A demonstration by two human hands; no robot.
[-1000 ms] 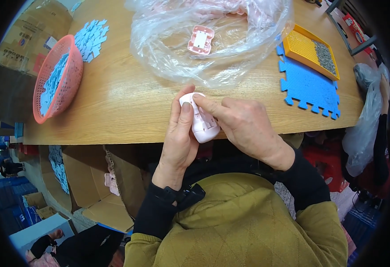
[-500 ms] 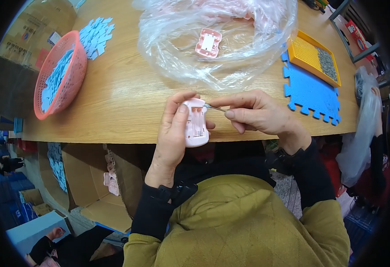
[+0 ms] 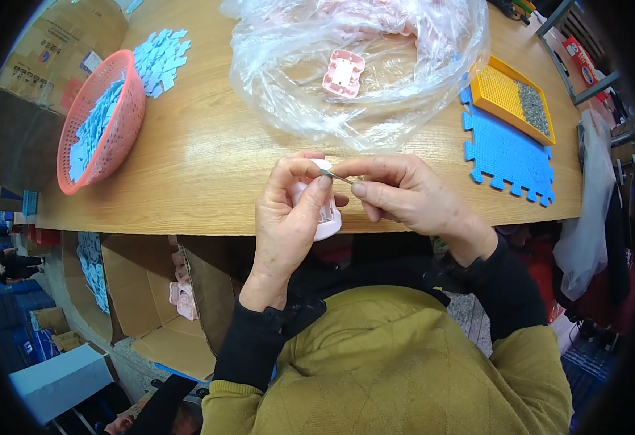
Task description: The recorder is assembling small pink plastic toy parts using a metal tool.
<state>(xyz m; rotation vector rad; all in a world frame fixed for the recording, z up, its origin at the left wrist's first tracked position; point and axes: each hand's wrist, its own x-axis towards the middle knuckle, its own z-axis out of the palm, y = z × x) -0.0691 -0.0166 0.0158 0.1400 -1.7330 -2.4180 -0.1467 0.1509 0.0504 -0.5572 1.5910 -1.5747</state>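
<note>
A wood-grain table with a curved front edge spread across the upper half of this workroom view, the person sitting close against it in an olive top with dark cuffs. Just above that edge was a pale pink plastic housing, smooth and rounded at its lower end, with a recessed inside facing up; fingers covered much of it. The left hand grasped the housing, its thumb and forefinger drawn together over the upper part. The right hand pinched a thin metal tool between thumb and forefinger, its tip at the left thumb and forefinger; anything on that tip was too small to tell. Beyond the hands, a pink shell lay on a crumpled clear plastic bag. To the left, a coral perforated basket held light blue pieces, with a loose pile of similar ones beside it. To the right, a yellow tray of small grey bits overlapped a blue foam mat. Below the table stood an open cardboard box near pink parts, and a distant person in dark clothes appeared at far left.
</note>
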